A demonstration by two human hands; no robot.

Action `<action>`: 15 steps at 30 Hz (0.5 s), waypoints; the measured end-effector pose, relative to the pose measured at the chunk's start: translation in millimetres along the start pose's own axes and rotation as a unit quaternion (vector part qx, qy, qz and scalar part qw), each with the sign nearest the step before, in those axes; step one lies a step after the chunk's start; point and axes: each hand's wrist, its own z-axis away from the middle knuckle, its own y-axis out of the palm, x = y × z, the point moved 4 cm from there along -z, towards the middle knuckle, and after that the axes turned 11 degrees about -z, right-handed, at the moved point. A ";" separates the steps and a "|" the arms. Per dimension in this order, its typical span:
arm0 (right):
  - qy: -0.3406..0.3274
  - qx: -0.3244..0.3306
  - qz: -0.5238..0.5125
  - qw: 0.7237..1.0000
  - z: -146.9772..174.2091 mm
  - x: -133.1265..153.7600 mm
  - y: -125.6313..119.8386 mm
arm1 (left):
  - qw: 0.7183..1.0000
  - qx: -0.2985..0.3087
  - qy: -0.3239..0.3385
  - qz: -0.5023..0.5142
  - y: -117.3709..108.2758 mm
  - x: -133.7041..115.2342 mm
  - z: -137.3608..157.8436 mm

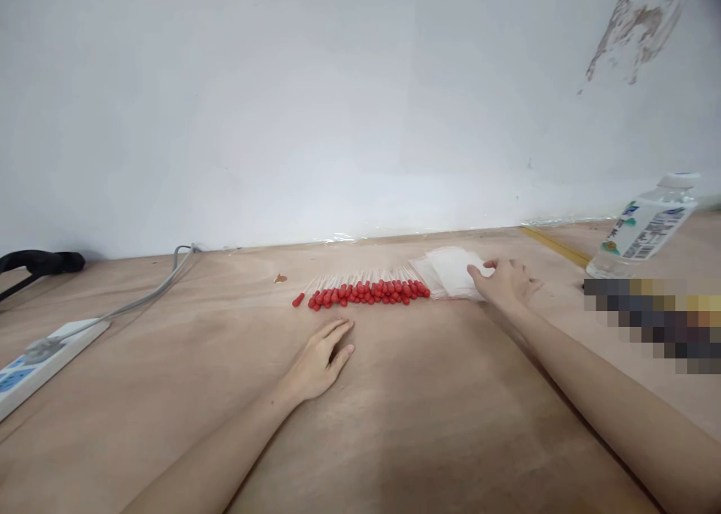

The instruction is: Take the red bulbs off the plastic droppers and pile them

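Observation:
A row of several thin pale sticks with red bulb-shaped heads (369, 292) lies on the wooden table, heads toward me. One red-headed stick (298, 300) sits slightly apart at the left end. Just in front of the row, my left hand (324, 356) rests on the wood with its fingers stretched out and nothing in them. At the right end lies a stack of thin white, partly see-through sheets or bags (454, 270). My right hand (507, 281) is at the stack's right edge, thumb and fingers apart; whether it touches the sheets I cannot tell.
A white power strip (56, 356) with a grey cable (163, 288) lies on the left, below a black curved object (39, 262). To the right stand a clear labelled bottle (645, 225) and a yellow strip (555, 245). A white wall (338, 108) closes off the back.

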 end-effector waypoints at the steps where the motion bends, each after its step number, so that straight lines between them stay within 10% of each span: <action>1: -0.029 -0.023 -0.007 0.999 7.3 5.3 -1.7 | 1.000 -0.001 0.000 -0.003 0.3 0.4 0.0; 4: -0.200 -0.018 -0.108 0.974 42.4 33.5 -9.5 | 1.000 0.003 0.004 -0.009 0.5 0.5 -0.4; 8: -0.427 0.280 -0.199 0.836 105.4 73.2 -14.8 | 0.999 0.030 0.016 -0.028 0.7 1.0 -0.2; 11: -0.462 0.409 -0.157 0.771 131.4 81.8 -17.8 | 0.997 0.056 0.042 -0.038 0.8 2.2 1.8; 15: -0.454 0.454 -0.136 0.754 135.2 79.5 -12.3 | 0.996 0.059 0.052 -0.037 -1.1 3.7 3.5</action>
